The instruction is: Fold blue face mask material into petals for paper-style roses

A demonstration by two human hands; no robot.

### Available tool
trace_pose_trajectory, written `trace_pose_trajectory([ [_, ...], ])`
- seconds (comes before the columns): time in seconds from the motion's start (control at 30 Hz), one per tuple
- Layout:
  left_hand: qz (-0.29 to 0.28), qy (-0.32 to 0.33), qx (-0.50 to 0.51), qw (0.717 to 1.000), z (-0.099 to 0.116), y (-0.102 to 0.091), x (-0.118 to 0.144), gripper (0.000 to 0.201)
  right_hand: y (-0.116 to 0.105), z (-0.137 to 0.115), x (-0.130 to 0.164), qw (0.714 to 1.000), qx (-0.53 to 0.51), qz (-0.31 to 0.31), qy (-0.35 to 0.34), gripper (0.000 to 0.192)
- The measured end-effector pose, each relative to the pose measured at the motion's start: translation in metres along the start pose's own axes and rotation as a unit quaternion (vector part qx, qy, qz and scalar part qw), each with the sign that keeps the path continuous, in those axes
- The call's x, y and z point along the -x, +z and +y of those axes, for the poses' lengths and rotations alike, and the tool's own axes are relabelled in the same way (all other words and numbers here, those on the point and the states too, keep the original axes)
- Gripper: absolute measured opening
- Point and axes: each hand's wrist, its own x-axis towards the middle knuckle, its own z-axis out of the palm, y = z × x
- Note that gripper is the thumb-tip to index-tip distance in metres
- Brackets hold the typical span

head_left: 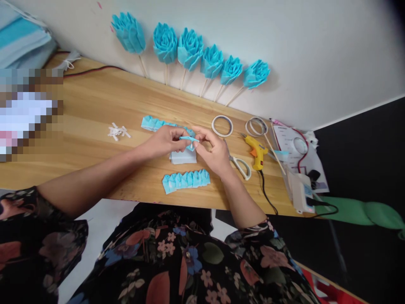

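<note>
Between my two hands, above the table, is a small folded piece of blue paper (189, 138). My left hand (166, 141) pinches its left side, and my right hand (212, 147) pinches the right side with thumb and fingers. Under the hands lies a pale stack of paper squares (182, 157). A row of folded blue petals (186, 180) lies nearer my body. Behind my hands runs another row of blue petals (155, 123), partly hidden by them. Scissors (242, 166) rest beside my right wrist, their blades partly covered.
Several blue paper roses (165, 44) on sticks lean against the wall. White strips (117, 131) lie left. Tape rolls (222, 126), a yellow glue gun (257, 153) with its cord, and a white power strip (302, 192) are on the right.
</note>
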Motion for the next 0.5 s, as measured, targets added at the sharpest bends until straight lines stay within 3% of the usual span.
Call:
trace_pose_trajectory([
  [0.3, -0.007, 0.032, 0.016, 0.999, -0.002, 0.003, 0.000, 0.027, 0.007, 0.003, 0.002, 0.999, -0.038, 0.037, 0.003, 0.035],
  [0.5, 0.014, 0.030, 0.060, 0.998, -0.007, 0.001, -0.002, 0.027, 0.009, 0.003, 0.002, 0.993, -0.101, 0.038, 0.043, 0.038],
])
